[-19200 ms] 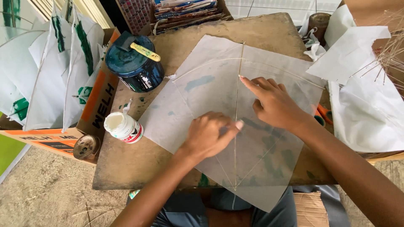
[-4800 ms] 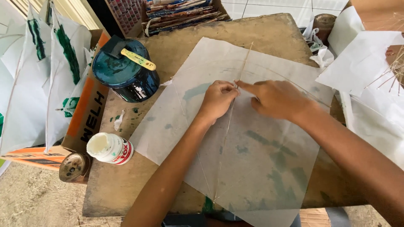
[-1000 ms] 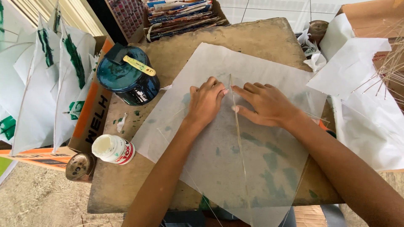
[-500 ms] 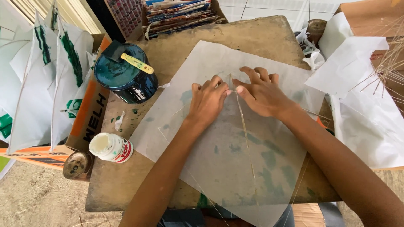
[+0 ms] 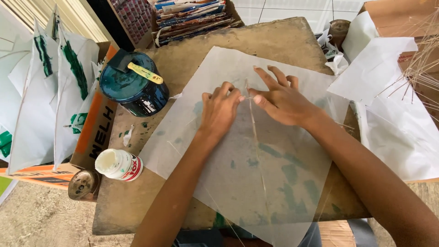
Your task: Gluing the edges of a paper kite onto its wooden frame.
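At the far left, white paper kites with green painted marks (image 5: 50,91) stand on edge in an orange and brown cardboard box (image 5: 93,132). Just right of the box, a dark blue round tin (image 5: 135,89) sits on the worn wooden table (image 5: 274,39) with a yellow strip lying across its lid. Nearer the viewer, a small white glue pot (image 5: 120,164) lies on its side by the table's left edge, next to a rusty round metal lid (image 5: 82,184).

In the middle of the table lies 1 large sheet of thin translucent paper (image 5: 256,183), turned like a diamond. A thin stick (image 5: 257,151) runs down its centre. The left hand (image 5: 222,112) rests palm down on the sheet, fingertips pressed at the stick's upper end; it clasps nothing. The right hand (image 5: 281,98) meets it from the other side, thumb and forefinger pressed by the same spot, other fingers spread flat, also clasping nothing.

Behind, a stack of colourful magazines (image 5: 192,16) sits in a box. At the right, loose white paper sheets (image 5: 388,105) overlap beside a bundle of thin sticks (image 5: 423,68).
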